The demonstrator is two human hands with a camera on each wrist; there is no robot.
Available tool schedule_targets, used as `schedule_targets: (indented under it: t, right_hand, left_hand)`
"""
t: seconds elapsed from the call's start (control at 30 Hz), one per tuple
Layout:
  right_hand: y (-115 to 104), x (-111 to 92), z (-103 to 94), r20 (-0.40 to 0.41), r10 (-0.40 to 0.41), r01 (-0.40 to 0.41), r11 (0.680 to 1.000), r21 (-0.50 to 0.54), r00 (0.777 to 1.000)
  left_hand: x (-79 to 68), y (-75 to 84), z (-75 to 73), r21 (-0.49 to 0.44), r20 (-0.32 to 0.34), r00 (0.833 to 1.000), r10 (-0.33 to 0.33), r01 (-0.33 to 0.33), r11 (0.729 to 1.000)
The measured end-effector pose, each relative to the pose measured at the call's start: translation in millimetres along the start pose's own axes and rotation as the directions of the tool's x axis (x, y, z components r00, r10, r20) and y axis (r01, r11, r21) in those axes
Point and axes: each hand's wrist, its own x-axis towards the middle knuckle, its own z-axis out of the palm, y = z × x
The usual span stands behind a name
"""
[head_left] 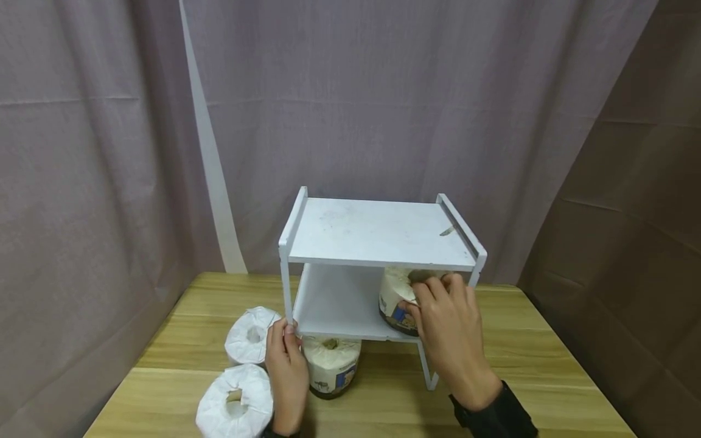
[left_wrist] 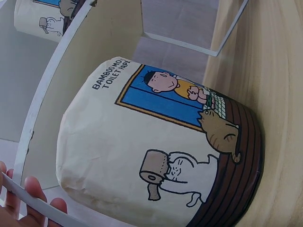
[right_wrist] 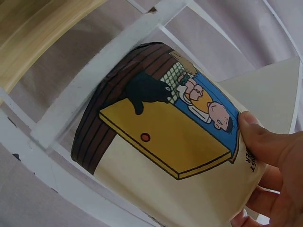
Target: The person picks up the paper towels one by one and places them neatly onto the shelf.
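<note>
A white two-tier shelf rack [head_left: 378, 231] stands on the table. My left hand [head_left: 288, 374] grips its left front leg, and in the left wrist view the fingers [left_wrist: 34, 187] curl round the thin bar. On the lower tier, at the right end, is a wrapped toilet paper roll [head_left: 391, 295] with a cartoon print. My right hand [head_left: 451, 334] holds this roll near its top; the thumb [right_wrist: 253, 127] lies along the printed side in the right wrist view. Another printed toilet paper roll [head_left: 331, 365] stands on the table under the lower tier's left part.
Two toilet rolls in plain white wrapping, a rear one [head_left: 237, 340] and a front one [head_left: 210, 404], stand left of my left hand. The wooden table [head_left: 537, 365] ends before a grey curtain [head_left: 372, 121] behind the rack. The upper tier overhangs the roll in my right hand.
</note>
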Motion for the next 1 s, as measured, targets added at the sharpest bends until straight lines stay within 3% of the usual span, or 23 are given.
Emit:
schedule_targets:
  t: [0.6,1.0]
  right_hand:
    - [-0.2,-0.9,3.5,0.017,0.013,-0.014,1.0,0.026,1.0]
    - [-2.4,0.0,4.9,-0.003,0.011,-0.01,0.999,0.041,1.0]
  left_hand:
    - [0.1,2.2,-0.8,-0.019,0.016,1.0,-0.026,0.027,0.999]
    - [-0.4,1.0,-0.2,0.02,0.01,1.0,-0.026,0.026,0.999]
